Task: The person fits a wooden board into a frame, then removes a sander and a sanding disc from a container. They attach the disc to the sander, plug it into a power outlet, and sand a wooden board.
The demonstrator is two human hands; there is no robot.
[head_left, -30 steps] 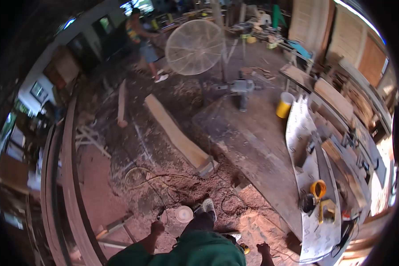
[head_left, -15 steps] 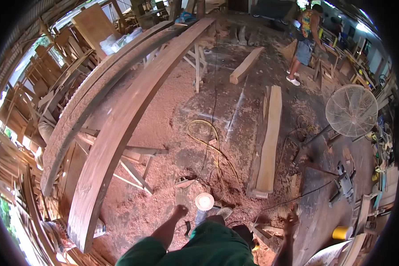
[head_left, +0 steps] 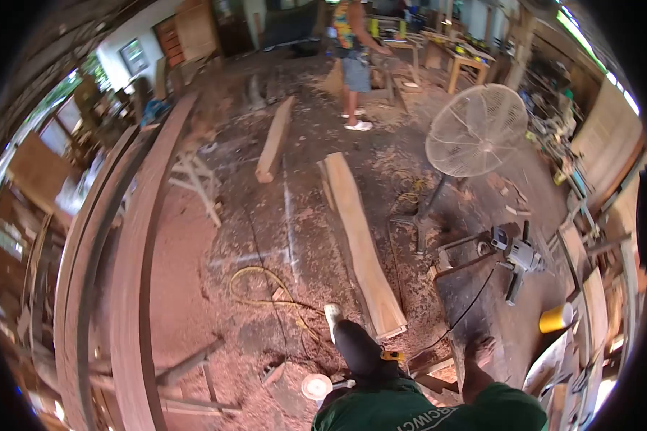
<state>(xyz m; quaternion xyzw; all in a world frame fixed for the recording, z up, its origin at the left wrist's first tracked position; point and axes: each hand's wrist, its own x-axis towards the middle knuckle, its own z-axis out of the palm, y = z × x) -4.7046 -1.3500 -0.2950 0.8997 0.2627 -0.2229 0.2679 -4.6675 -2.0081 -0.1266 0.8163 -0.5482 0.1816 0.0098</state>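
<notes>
I stand on a sawdust-covered workshop floor, with my green shirt (head_left: pixel 424 413) at the bottom edge and one dark-trousered leg (head_left: pixel 354 345) stepping forward. My right hand (head_left: pixel 481 350) hangs at my side above the dark floor; it is blurred, nothing shows in it, and the fingers look loosely curled. My left hand is out of view. A small yellow object (head_left: pixel 392 355) sits at my waist. The near end of a long pale plank (head_left: pixel 359 237) lies on the floor just ahead of my foot.
Long curved timber beams (head_left: pixel 133 287) on trestles run down the left. A pedestal fan (head_left: pixel 476 129), a power tool (head_left: pixel 517 255) and a yellow bucket (head_left: pixel 557 317) stand at the right. A yellow cord (head_left: pixel 266 284) and a white disc (head_left: pixel 315 386) lie near my feet. Another person (head_left: pixel 352 57) stands far ahead.
The view has swung right, so the curved beams slid to the left edge and the fan moved toward the centre. My left hand dropped out of view and my right hand lowered.
</notes>
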